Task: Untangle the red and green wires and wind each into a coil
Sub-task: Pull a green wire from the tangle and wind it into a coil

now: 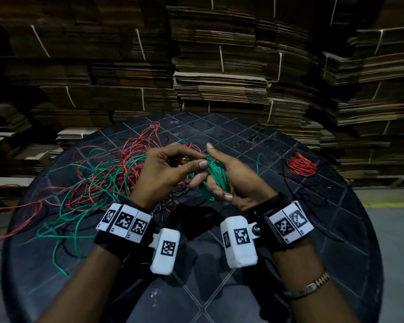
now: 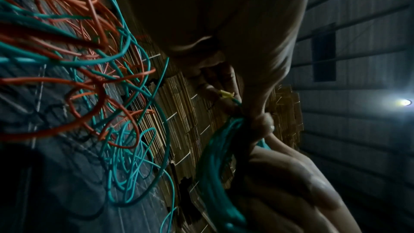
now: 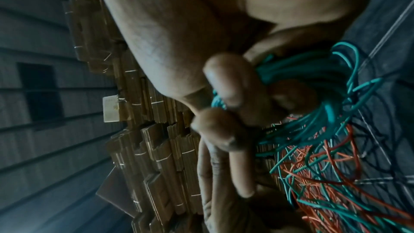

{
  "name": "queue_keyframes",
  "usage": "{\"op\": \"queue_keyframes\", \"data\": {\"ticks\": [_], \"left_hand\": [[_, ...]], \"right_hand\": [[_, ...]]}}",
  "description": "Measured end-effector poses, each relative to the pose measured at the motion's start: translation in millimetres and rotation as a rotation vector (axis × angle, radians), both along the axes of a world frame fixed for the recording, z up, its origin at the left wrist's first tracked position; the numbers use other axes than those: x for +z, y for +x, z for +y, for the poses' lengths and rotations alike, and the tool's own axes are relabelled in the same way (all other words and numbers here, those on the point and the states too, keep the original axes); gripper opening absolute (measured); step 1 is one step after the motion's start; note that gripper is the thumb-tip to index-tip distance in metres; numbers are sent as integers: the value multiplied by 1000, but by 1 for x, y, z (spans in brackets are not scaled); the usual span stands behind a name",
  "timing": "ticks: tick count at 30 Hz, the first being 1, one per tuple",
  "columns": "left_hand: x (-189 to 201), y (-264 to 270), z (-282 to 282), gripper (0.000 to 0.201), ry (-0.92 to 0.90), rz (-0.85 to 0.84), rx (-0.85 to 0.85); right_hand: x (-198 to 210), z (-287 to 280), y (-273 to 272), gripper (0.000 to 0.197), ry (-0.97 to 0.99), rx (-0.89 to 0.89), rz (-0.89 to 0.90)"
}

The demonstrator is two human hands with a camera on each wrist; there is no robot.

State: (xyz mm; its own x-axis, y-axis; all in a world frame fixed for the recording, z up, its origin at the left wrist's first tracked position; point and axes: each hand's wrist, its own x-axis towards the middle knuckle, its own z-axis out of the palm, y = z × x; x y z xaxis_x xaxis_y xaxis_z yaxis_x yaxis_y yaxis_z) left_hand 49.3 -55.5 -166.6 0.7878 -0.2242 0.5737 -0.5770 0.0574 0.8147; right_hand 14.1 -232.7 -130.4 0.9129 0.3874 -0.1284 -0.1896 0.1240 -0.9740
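A loose tangle of red and green wires [image 1: 103, 178] covers the left half of the black round table [image 1: 219, 297]. A wound red coil [image 1: 301, 164] lies on the table at the right. My right hand [image 1: 233, 173] holds a green coil [image 1: 216, 179] wrapped round its curled fingers [image 3: 226, 81], thumb raised. My left hand [image 1: 196, 160] pinches the green wire just beside the coil, near a yellowish tip [image 2: 226, 94]. From the coil [image 2: 215, 166] green wire trails back into the tangle [image 3: 325, 174].
Tall stacks of flattened cardboard [image 1: 219, 78] stand right behind the table. Some red wire [image 1: 0, 206] hangs over the table's left edge. Thin black cables [image 1: 296, 183] run across the right side. A grey floor [image 1: 397, 229] shows at the right.
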Motion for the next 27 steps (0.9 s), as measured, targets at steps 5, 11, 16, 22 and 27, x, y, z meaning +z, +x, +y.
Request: {"op": "queue_keyframes", "data": {"ticks": [5,11,16,22,27], "left_hand": [[-4,-1,-8,20,75,19,-62],[-8,-8,-21,45,95,244,-319],[-1,-18,-22,39,37,339,-350],[4,-20,-17,29,-3,232,-211],[1,-17,-16,28,12,219,-203]], "right_hand": [[-5,-8,6,84,-69,-15,57],[-9,-15,8,76,-16,-170,25],[-7,-11,6,73,56,-132,-6],[-2,-5,3,83,82,-26,-12],[-3,0,8,78,97,-137,46]]}}
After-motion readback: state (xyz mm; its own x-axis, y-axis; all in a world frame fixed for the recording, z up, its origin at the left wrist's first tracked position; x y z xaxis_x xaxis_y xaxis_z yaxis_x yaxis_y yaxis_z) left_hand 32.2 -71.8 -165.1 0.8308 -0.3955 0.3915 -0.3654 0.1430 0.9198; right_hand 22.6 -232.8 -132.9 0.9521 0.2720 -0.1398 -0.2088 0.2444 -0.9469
